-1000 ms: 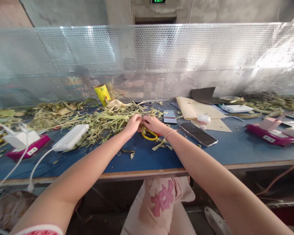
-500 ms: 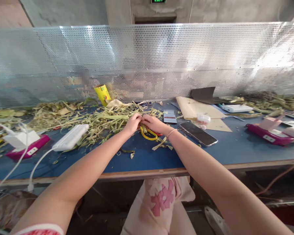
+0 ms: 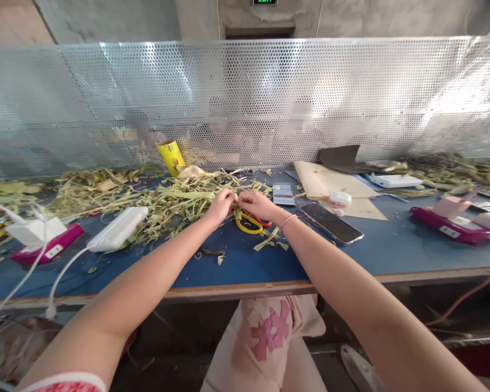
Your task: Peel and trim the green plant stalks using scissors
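Note:
Both my hands meet over the middle of the blue table [image 3: 351, 256], at the edge of a pile of pale green leaf strips [image 3: 167, 202]. My left hand [image 3: 221, 205] is closed in a pinch on a thin strip. My right hand [image 3: 258, 204] pinches the other end of the same strip, a short gap between the two hands. Yellow-handled scissors [image 3: 248, 222] lie flat on the table just under and in front of my right hand. A thin bracelet is on my right wrist.
A black phone [image 3: 330, 222] lies right of my right arm, with tan paper [image 3: 322, 182] and a small white device [image 3: 340, 198] behind it. A white power bank [image 3: 117, 228] with cable sits left. A yellow roll [image 3: 170, 157] leans against the perforated metal screen [image 3: 245, 103]. Pink boxes [image 3: 449, 226] stand at both ends.
My hands have drawn slightly apart, opening a small gap between them. The scissors handle shows more from under my right hand.

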Tool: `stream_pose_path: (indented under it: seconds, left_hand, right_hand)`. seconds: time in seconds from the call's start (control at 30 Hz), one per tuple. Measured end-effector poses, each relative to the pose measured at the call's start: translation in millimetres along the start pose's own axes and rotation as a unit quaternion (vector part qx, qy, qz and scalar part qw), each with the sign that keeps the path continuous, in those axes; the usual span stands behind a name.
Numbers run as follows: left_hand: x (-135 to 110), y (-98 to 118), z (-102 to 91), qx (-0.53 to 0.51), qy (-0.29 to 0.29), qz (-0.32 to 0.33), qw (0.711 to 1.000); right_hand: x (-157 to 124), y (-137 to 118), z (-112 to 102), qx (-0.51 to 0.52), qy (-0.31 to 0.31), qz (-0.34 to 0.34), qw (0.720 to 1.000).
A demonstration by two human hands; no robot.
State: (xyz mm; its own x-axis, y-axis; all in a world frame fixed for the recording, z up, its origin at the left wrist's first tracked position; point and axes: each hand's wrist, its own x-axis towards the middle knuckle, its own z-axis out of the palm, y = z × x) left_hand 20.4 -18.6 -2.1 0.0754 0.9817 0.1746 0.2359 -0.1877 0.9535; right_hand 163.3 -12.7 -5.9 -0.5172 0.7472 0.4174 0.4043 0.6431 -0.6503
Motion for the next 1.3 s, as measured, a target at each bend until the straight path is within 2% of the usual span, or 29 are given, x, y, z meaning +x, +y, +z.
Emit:
stream_pose_path:
  seconds: [0.23,0.47,0.7,0.8,0.93,1.03,1.13,1.3]
  left_hand:
    - [6.0,-0.5,-5.2,-0.018,0.053,0.023,0.998]
    - [14.5,-3.6,-7.8,-0.001,0.105,0.029,0.994]
    - [4.2,2.7,-2.6,-0.070,0.028,0.039,0.996]
    - [1.7,1.0,1.9,-0.085,0.021,0.037,0.995]
    - [3.2,-3.0,5.2,-0.097,0.023,0.034,0.994]
    - [5.7,-5.7,4.9,-0.079,0.031,0.015,0.996]
    - [8.9,-9.3,1.7,-0.040,0.067,0.015,0.997]
    - [11.6,-12.5,-7.3,0.123,0.098,0.089,0.984]
  right_hand:
    - [-0.9,-1.3,-2.9,0.055,-0.014,-0.007,0.998]
    - [-1.2,-6.0,-0.6,0.053,-0.044,-0.020,0.997]
    - [-2.3,-13.0,2.3,-0.009,-0.017,0.017,1.000]
    - [-2.3,-14.7,3.7,-0.031,-0.017,0.024,0.999]
    - [-1.1,-12.3,5.8,-0.027,-0.007,-0.010,1.000]
    - [-0.1,-9.5,7.2,-0.043,0.019,-0.020,0.999]
    - [-0.2,-9.3,6.8,-0.022,0.041,-0.007,0.999]
    - [-0.9,-9.0,2.4,0.077,0.027,0.035,0.996]
